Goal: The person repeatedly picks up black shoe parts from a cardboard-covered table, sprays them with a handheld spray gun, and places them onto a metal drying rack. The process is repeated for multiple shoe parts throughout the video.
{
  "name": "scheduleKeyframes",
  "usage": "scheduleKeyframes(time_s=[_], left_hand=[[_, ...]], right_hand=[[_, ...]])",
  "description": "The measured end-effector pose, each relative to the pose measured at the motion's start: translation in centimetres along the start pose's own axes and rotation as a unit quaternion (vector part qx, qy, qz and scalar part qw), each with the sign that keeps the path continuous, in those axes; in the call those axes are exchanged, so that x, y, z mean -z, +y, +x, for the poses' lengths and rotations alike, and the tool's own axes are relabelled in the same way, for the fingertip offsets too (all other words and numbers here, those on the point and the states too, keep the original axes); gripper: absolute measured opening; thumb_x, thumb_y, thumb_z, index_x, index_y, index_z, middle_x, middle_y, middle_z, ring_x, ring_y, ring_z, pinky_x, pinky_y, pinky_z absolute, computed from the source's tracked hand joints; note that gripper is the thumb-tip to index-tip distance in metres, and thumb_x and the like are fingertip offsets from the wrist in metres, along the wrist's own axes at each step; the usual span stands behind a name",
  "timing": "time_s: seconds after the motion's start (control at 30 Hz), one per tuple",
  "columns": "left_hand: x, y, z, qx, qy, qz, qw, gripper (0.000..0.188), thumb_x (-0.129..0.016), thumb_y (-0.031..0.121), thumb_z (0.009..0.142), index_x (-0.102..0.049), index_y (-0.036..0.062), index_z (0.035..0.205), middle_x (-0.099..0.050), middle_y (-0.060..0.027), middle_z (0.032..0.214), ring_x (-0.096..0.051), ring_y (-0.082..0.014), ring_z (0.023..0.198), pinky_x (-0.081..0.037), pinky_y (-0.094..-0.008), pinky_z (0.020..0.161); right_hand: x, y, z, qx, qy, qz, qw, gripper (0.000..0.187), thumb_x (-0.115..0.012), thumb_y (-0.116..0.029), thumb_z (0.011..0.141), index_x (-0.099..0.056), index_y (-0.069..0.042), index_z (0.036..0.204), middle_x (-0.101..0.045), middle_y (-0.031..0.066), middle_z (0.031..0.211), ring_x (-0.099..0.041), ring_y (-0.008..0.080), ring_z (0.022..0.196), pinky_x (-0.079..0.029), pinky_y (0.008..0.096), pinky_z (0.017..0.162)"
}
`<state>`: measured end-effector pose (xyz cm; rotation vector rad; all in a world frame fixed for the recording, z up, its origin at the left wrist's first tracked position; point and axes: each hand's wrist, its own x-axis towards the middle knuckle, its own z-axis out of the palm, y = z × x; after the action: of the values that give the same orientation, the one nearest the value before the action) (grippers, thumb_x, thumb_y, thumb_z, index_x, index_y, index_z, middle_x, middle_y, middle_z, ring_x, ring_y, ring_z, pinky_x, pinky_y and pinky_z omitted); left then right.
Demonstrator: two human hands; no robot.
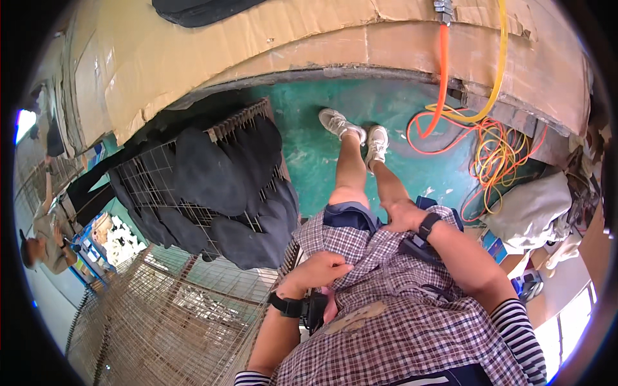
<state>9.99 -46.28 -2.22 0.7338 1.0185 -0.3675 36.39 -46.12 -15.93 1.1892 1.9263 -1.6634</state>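
I am sitting with a checked apron [412, 321] over my lap and dark shorts [351, 219] showing at its edge. My left hand [322, 267] lies on the apron with its fingers curled in; anything inside them is hidden. Farther out, by my right knee, my right hand [402, 215] is closed on the apron's edge, where the cloth runs in folds. A black band with a small device [302, 305] sits on my left wrist, and another black band [428, 225] is on the right.
Ahead stands a cardboard-covered table [309, 45] with a black piece [199, 9] on it. To my left, dark padded pieces [206, 170] lie on a wire rack [161, 309]. Tangled orange and yellow hoses [496, 154] lie right, near grey cloth [534, 206]. A person [51, 238] is far left.
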Motion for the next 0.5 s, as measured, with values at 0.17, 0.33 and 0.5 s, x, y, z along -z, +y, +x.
scheduleKeyframes(time_s=[0.17,0.33,0.5], left_hand=[[-0.7,1.5,2.6,-0.099,0.401,0.105,0.904,0.022,-0.067,0.006,0.075,-0.065,0.0022,0.096,-0.062,-0.0119,0.077,-0.063,-0.0293,0.074,-0.05,-0.0374,0.067],[0.4,-2.2,2.4,-0.1,0.347,0.141,0.922,0.033,-0.063,-0.003,0.062,-0.066,0.0024,0.094,-0.065,-0.015,0.086,-0.063,-0.032,0.075,-0.051,-0.0396,0.069],[-0.4,-4.1,-0.7,-0.067,0.468,0.103,0.875,0.029,-0.065,-0.01,0.062,-0.066,-0.0002,0.09,-0.064,-0.0104,0.077,-0.058,-0.0132,0.061,-0.047,-0.026,0.056]], right_hand=[[2.5,-6.2,-3.0,0.16,0.097,0.216,0.958,0.023,-0.062,-0.015,0.083,-0.063,-0.007,0.105,-0.065,0.013,0.096,-0.064,0.0337,0.086,-0.052,0.04,0.074],[6.3,-9.1,-6.7,0.268,-0.157,0.229,0.923,0.023,-0.059,-0.012,0.084,-0.061,-0.006,0.106,-0.06,0.0135,0.109,-0.061,0.0325,0.097,-0.05,0.0396,0.082],[3.5,-6.2,-6.9,0.269,-0.19,0.298,0.896,0.033,-0.055,-0.01,0.082,-0.06,-0.004,0.114,-0.047,0.0205,0.136,-0.051,0.0371,0.118,-0.042,0.0398,0.1]])
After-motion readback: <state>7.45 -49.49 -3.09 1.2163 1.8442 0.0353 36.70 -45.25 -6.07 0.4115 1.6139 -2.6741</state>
